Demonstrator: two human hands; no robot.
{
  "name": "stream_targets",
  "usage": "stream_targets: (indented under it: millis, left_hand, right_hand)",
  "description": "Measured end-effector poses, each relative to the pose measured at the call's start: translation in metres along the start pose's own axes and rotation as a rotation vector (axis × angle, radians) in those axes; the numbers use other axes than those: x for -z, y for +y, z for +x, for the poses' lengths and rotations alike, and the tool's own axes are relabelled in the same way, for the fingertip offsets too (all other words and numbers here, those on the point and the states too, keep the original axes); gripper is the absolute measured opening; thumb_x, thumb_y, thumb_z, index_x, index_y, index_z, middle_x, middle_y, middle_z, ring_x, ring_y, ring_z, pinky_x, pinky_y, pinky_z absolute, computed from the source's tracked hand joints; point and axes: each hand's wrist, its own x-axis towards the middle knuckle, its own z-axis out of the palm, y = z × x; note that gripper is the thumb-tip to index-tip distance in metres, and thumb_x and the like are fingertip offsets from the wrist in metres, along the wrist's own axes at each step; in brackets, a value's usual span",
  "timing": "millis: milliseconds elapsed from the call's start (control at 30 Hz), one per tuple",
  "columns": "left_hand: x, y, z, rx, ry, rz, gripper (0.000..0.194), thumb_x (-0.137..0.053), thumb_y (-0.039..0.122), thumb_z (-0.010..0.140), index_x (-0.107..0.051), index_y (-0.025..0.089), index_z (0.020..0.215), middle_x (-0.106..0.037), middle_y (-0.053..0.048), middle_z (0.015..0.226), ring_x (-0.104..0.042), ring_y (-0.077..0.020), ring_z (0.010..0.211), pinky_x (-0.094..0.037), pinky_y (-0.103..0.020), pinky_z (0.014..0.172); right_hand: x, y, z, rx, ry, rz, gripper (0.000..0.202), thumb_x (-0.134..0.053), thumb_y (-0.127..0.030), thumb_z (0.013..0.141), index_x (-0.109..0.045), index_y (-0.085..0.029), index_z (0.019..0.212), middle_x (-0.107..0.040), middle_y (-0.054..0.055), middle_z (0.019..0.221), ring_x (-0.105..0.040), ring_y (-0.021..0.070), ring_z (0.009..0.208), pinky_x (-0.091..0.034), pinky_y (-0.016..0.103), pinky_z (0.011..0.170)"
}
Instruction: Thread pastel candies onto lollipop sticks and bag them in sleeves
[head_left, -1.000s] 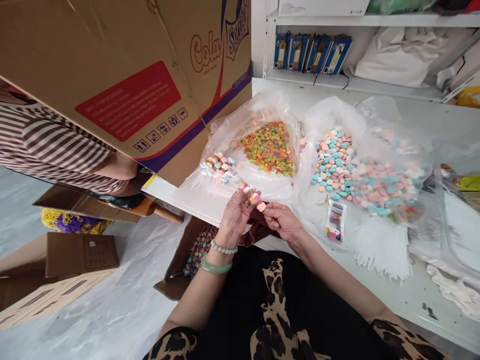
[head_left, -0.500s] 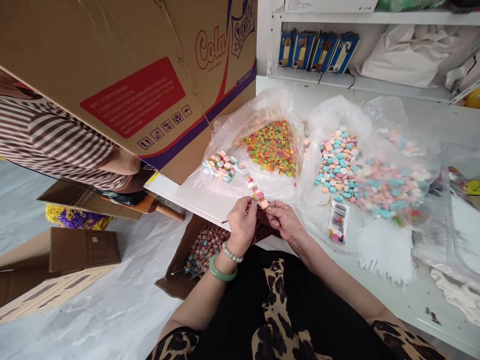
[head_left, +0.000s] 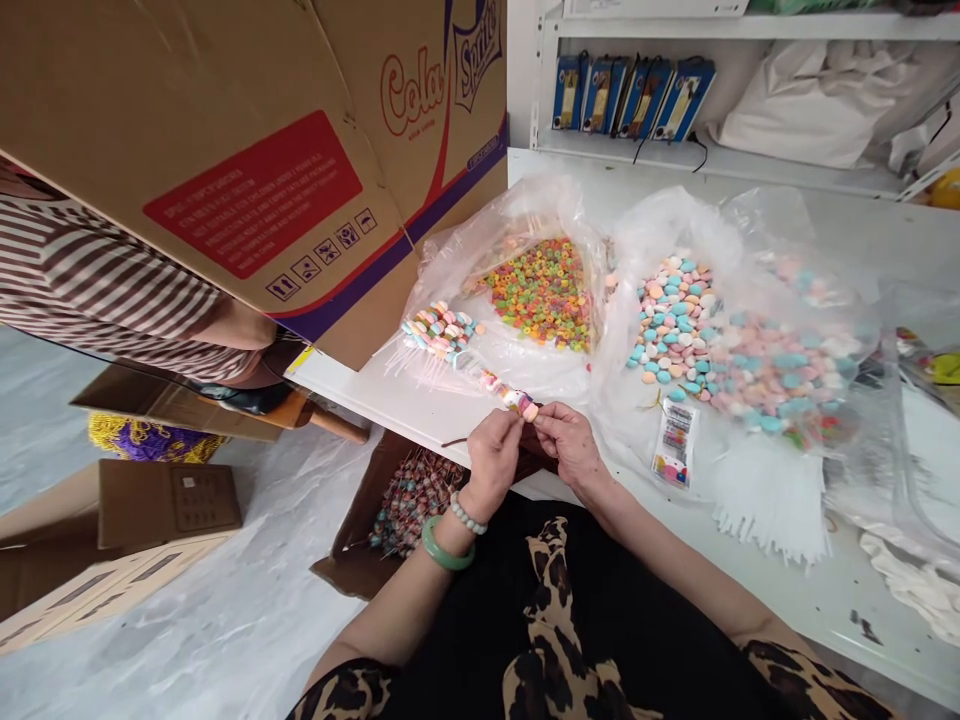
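Note:
My left hand and my right hand meet at the table's front edge, both pinched on the lower end of a small clear candy packet. Pink and white pieces show inside it, and its upper end points up and left. Behind it, candy-topped sticks lie on a plastic bag. Colourful candy rings fill an open bag beyond my hands. Pastel candies lie in another bag to the right. A flat printed packet rests near my right hand, beside white sticks.
A large cardboard box stands at the table's left. Below the edge, an open carton holds many wrapped candies. A person in a striped top is at the far left. Shelves with blue boxes stand behind.
The packet's upper end has tilted down to the left. My left hand has moved slightly right, closer to my right hand. The view has shifted a little.

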Motion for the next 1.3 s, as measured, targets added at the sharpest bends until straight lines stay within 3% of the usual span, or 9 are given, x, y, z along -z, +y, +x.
stream_targets:
  millis: [100, 200, 300, 400, 667, 767, 867, 1067, 1300]
  left_hand:
    - [0.009, 0.001, 0.011, 0.251, -0.091, -0.246, 0.017, -0.078, 0.025, 0.068, -0.066, 0.019, 0.079, -0.061, 0.001, 0.071, -0.053, -0.0125, 0.064, -0.042, -0.026, 0.065]
    - [0.021, 0.009, 0.026, 0.394, -0.210, -0.552, 0.037, -0.081, 0.026, 0.065, -0.063, 0.020, 0.097, -0.067, -0.003, 0.094, -0.064, -0.0169, 0.086, -0.049, -0.032, 0.079]
    - [0.030, 0.019, 0.039, 0.388, -0.220, -0.697, 0.040, -0.078, 0.037, 0.071, -0.062, 0.020, 0.104, -0.067, -0.007, 0.108, -0.064, -0.0233, 0.102, -0.050, -0.039, 0.090]
    - [0.029, 0.025, 0.044, 0.385, -0.213, -0.709, 0.038, -0.078, 0.037, 0.073, -0.063, 0.018, 0.102, -0.068, -0.008, 0.102, -0.066, -0.0242, 0.098, -0.051, -0.039, 0.089]
    - [-0.001, 0.024, 0.023, 0.346, -0.174, -0.637, 0.038, -0.075, 0.043, 0.075, -0.063, 0.016, 0.098, -0.065, -0.003, 0.080, -0.067, -0.0197, 0.081, -0.050, -0.027, 0.066]
    - [-0.005, 0.023, 0.020, 0.347, -0.144, -0.646, 0.038, -0.073, 0.045, 0.075, -0.062, 0.015, 0.097, -0.065, -0.003, 0.079, -0.067, -0.0175, 0.080, -0.049, -0.025, 0.066]
    - [0.001, 0.020, 0.026, 0.388, -0.132, -0.673, 0.037, -0.072, 0.045, 0.077, -0.063, 0.014, 0.093, -0.067, -0.005, 0.080, -0.066, -0.0169, 0.076, -0.051, -0.028, 0.070]
    - [0.015, 0.014, 0.041, 0.332, 0.022, -0.679, 0.022, -0.078, 0.024, 0.071, -0.064, 0.013, 0.084, -0.069, -0.004, 0.078, -0.068, -0.0183, 0.080, -0.053, -0.034, 0.083]
    - [0.024, 0.022, 0.046, 0.243, 0.046, -0.683, 0.028, -0.079, 0.029, 0.071, -0.062, 0.017, 0.088, -0.069, -0.003, 0.085, -0.070, -0.0208, 0.083, -0.053, -0.036, 0.082]
  right_hand:
    - [0.002, 0.000, -0.001, 0.044, -0.014, -0.058, 0.017, -0.069, -0.032, 0.062, -0.059, -0.018, 0.064, -0.045, -0.006, 0.048, -0.032, 0.0052, 0.041, -0.019, 0.019, 0.038]
    - [0.001, -0.002, -0.002, 0.039, -0.073, -0.118, 0.018, -0.068, -0.033, 0.064, -0.056, -0.019, 0.063, -0.045, -0.007, 0.048, -0.031, 0.0054, 0.041, -0.019, 0.020, 0.038]
    - [-0.002, -0.001, -0.003, 0.008, -0.172, -0.164, 0.020, -0.068, -0.034, 0.064, -0.055, -0.019, 0.063, -0.046, -0.007, 0.049, -0.032, 0.0056, 0.040, -0.019, 0.020, 0.039]
    - [-0.002, 0.003, -0.004, 0.012, -0.222, -0.189, 0.022, -0.068, -0.039, 0.069, -0.057, -0.019, 0.067, -0.049, -0.006, 0.051, -0.033, 0.0057, 0.040, -0.020, 0.021, 0.038]
    - [-0.003, 0.005, -0.002, -0.061, -0.144, -0.149, 0.026, -0.071, -0.041, 0.066, -0.060, -0.017, 0.063, -0.044, -0.006, 0.046, -0.027, 0.0042, 0.037, -0.013, 0.021, 0.037]
    - [-0.006, 0.007, -0.002, -0.065, -0.084, -0.091, 0.027, -0.072, -0.041, 0.064, -0.058, -0.018, 0.063, -0.042, -0.007, 0.045, -0.027, 0.0043, 0.037, -0.012, 0.021, 0.037]
    - [-0.006, 0.008, -0.001, -0.063, -0.070, -0.049, 0.029, -0.074, -0.041, 0.063, -0.056, -0.018, 0.062, -0.043, -0.007, 0.046, -0.027, 0.0041, 0.038, -0.012, 0.021, 0.038]
    - [-0.005, 0.003, 0.000, -0.009, -0.060, -0.111, 0.031, -0.073, -0.042, 0.064, -0.053, -0.019, 0.059, -0.042, -0.007, 0.045, -0.027, 0.0048, 0.040, -0.014, 0.022, 0.041]
    - [-0.009, -0.003, 0.001, 0.096, -0.021, -0.323, 0.029, -0.068, -0.042, 0.065, -0.052, -0.020, 0.057, -0.039, -0.008, 0.046, -0.029, 0.0073, 0.045, -0.020, 0.023, 0.044]
